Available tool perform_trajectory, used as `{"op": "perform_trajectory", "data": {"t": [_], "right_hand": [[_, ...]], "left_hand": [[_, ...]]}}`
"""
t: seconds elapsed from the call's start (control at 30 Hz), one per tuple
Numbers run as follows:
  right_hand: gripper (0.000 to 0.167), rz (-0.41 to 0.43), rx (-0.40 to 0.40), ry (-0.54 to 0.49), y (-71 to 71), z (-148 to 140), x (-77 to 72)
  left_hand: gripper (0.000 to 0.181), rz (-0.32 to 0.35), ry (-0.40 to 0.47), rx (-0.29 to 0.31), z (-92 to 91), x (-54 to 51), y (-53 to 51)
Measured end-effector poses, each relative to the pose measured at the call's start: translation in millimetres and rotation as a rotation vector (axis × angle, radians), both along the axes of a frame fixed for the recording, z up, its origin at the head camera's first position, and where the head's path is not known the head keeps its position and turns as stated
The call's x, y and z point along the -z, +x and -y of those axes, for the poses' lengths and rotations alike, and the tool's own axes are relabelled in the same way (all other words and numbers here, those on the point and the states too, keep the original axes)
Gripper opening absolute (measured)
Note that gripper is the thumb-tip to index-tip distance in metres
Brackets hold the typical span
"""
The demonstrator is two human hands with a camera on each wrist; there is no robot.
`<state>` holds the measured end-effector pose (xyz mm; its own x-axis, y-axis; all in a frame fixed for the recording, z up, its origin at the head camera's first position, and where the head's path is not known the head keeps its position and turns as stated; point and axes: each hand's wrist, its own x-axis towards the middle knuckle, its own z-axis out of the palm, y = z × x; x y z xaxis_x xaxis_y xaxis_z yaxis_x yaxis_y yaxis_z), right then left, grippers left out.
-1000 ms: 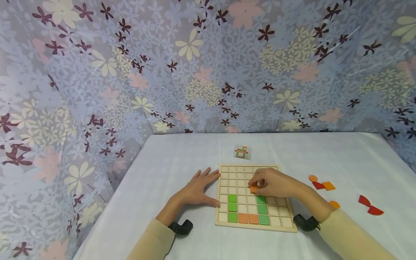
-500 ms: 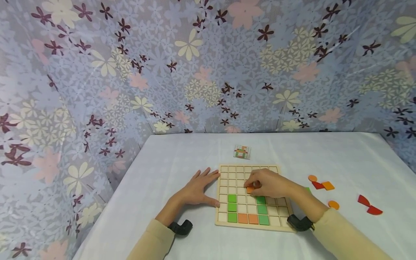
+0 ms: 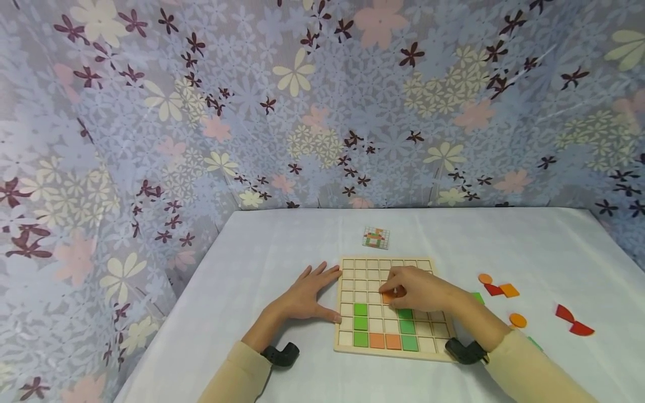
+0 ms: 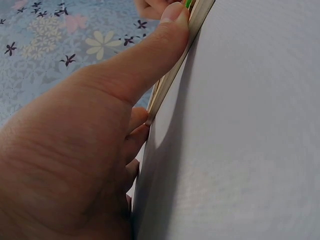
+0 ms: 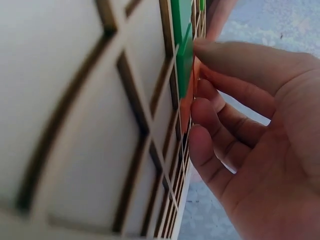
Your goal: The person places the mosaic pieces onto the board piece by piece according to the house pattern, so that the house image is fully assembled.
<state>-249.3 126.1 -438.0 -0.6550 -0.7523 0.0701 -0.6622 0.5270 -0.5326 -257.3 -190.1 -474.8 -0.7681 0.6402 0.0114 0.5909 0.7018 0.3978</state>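
The right hand (image 3: 420, 288) pinches an orange tile (image 3: 387, 298) between thumb and fingers over the grid board (image 3: 375, 326), near the top of a green column (image 3: 406, 327); whether it is seated is hidden. It should handle as light, stiff and smooth, best held by opposite edges. The left hand (image 3: 307, 294), fingers outspread, touches the board's left rim

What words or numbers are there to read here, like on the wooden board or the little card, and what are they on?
None that I can read.
Little card: a coloured picture on a grid; too small to tell if it has writing.
Wooden board, green tiles and orange tiles: no letters or numbers that I can see.
Flowery cloth: only flowers, no words.
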Motion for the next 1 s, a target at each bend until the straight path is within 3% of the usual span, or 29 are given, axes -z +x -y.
{"op": "perform_trajectory", "data": {"t": [0.5, 0.83, 1.0], "right_hand": [[0.027, 0.000, 0.093, -0.045, 3.8, -44.7, -8.6], [0.031, 0.043, 0.153, -0.062, 6.2, -70.3, -6.3], [0.033, 0.110, 0.203, -0.053, 8.0, -84.0, -6.5]], "left_hand": [[0.109, 0.009, 0.000, -0.005, -1.7, -2.4, 2.0], [0.108, 0.001, 0.002, 0.004, -1.2, -3.5, 2.4], [0.108, 0.002, 0.001, -0.003, -1.8, -2.9, 2.2]]}}
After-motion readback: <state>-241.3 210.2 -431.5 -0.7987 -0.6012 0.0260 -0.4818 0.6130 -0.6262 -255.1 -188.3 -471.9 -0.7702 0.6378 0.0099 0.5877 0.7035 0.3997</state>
